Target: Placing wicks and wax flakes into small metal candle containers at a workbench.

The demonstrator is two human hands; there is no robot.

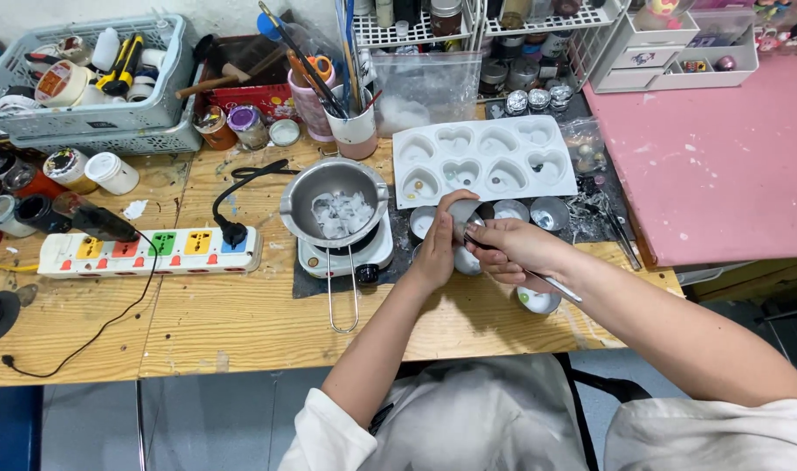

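Shiny metal spoon (538, 281) sits gripped in the right hand (514, 251); its bowl is hidden. The left hand (439, 247) wraps a small round metal cup (465, 212), mostly covered. At ten o'clock sits a silver pot of white chunks (335, 203).

The heart-shaped mould (484, 160) is white, and the melting pot (334, 201) is silver with white chunks inside. The worktop (241, 323) is pale wood, the power strip (150, 252) white with yellow, red, green and blue sockets, the board (721, 166) pink.
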